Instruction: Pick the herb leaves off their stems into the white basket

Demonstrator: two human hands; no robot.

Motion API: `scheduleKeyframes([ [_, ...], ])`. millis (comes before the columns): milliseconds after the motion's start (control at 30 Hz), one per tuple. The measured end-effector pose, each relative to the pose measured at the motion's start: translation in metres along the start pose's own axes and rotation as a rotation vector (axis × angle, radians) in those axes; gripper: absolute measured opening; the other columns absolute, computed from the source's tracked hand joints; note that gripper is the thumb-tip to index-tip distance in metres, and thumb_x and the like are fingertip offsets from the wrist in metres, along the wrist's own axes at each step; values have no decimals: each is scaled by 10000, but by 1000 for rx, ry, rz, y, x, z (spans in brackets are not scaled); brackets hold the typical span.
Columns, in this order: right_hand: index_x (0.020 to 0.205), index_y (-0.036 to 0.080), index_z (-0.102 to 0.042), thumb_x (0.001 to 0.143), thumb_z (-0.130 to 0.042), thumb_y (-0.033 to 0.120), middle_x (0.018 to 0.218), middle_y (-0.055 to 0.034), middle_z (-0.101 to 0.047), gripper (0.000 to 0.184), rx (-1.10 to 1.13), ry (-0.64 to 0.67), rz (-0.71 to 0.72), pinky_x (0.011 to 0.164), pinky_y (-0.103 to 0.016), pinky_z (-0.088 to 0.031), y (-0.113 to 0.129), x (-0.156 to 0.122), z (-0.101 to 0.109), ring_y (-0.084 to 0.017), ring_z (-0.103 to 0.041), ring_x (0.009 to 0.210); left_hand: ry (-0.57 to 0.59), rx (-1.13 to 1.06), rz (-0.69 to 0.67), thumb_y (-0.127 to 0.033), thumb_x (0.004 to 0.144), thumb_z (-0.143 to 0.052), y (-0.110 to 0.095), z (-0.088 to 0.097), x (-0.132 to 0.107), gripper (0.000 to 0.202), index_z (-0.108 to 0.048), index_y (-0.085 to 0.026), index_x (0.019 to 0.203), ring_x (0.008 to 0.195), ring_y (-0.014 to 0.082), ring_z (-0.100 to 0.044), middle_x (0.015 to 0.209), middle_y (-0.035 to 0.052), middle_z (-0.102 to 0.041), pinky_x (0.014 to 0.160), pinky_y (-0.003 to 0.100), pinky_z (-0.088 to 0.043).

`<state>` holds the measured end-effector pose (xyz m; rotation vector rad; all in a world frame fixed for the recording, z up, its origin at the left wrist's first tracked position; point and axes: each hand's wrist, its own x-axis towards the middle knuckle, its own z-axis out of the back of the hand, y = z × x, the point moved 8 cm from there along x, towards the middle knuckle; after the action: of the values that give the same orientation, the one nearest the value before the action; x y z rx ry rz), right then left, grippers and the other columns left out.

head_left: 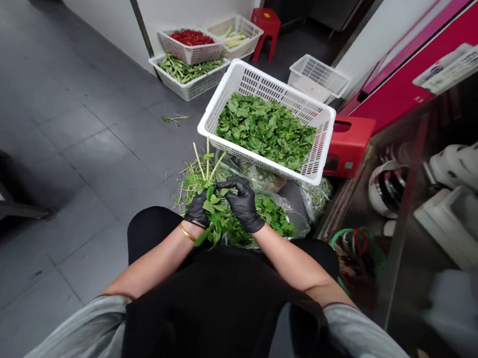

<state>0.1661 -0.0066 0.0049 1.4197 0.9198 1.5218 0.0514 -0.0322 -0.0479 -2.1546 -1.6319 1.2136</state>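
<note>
In a black glove, my left hand [199, 206] is closed around a bunch of leafy greens [215, 220]. Pale stems stick up past its fingers and the leaves hang toward my lap. My right hand [242, 201], also gloved, has its fingertips bent together against the bunch beside my left hand; exactly what they pinch is too small to tell. Below, a clear plastic bag [300, 212] holds more greens [276, 215]. Just beyond my hands, a white slotted basket [272, 81] contains a layer of picked leaves [267, 127]. Loose stems [188, 181] are heaped left of the bag.
By the wall, a basket of red peppers [192, 38] rests on one of cut green vegetables [186, 71]. Another basket [251, 29] holds pale stalks. Red stools [266, 28] and a white crate [319, 75] stand behind. Metal shelving [408, 223] with dishes runs along the right.
</note>
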Motion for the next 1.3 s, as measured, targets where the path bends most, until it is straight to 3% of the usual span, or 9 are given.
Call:
scheduleKeyframes([
  [167,748,227,-712,840,-654,307,857,-62,-729,135,-6,351,123,958,-416,-477,47,-24,-19,-227,-640,972,-13,-9,78,-246,784,-746,-16,7,-7,119,-696,-161,850,654,186,-690,663,19,-685,601,288,-564],
  [233,774,217,-709,826,-690,374,860,-59,-728,166,120,371,-27,900,-395,-509,47,-25,-15,-215,-656,922,-10,71,40,-218,715,-798,-24,12,-12,138,-689,-147,759,598,167,-662,616,9,-665,586,278,-556],
  [367,806,178,-686,642,-832,438,742,-12,-683,340,255,135,-499,641,-293,-497,16,-19,11,-153,-611,682,69,317,-128,-227,569,-890,-35,5,-26,233,-712,-134,687,621,170,-655,658,30,-706,645,291,-552],
  [500,709,143,-668,562,-859,417,641,10,-637,365,265,241,-661,541,-244,-433,5,-19,4,-108,-549,571,152,529,-223,-274,477,-934,-36,-8,-32,360,-767,-132,763,711,206,-683,757,56,-755,745,329,-552],
  [833,704,154,-690,526,-860,463,657,0,-664,395,215,338,-619,651,-285,-486,-1,-16,9,-146,-586,646,224,620,-64,-313,498,-923,-19,-3,-21,344,-780,-133,755,735,247,-702,731,83,-753,733,361,-556],
  [967,660,143,-653,613,-787,551,592,5,-609,432,96,466,-609,588,-258,-431,-10,-8,11,-123,-525,576,145,533,-37,-282,533,-902,-20,5,-14,318,-781,-135,787,663,219,-684,725,76,-748,613,316,-535],
  [1100,689,148,-664,660,-759,528,736,-22,-660,393,-158,560,-414,681,-268,-428,-15,9,8,-154,-570,726,55,503,-91,-273,508,-911,-21,12,-3,369,-781,-120,818,651,208,-675,743,74,-753,632,319,-534],
  [1200,703,157,-664,672,-763,487,742,-26,-650,346,-185,452,-358,702,-273,-424,-21,18,3,-161,-569,748,-39,454,-187,-262,495,-918,-23,13,4,406,-784,-128,854,693,214,-691,782,75,-765,684,331,-545],
  [1300,665,171,-616,687,-733,538,638,-10,-594,386,105,178,-526,626,-277,-435,-41,25,4,-150,-550,639,-134,401,-257,-248,508,-910,-27,14,10,356,-782,-141,822,723,208,-696,816,72,-771,703,322,-544],
])
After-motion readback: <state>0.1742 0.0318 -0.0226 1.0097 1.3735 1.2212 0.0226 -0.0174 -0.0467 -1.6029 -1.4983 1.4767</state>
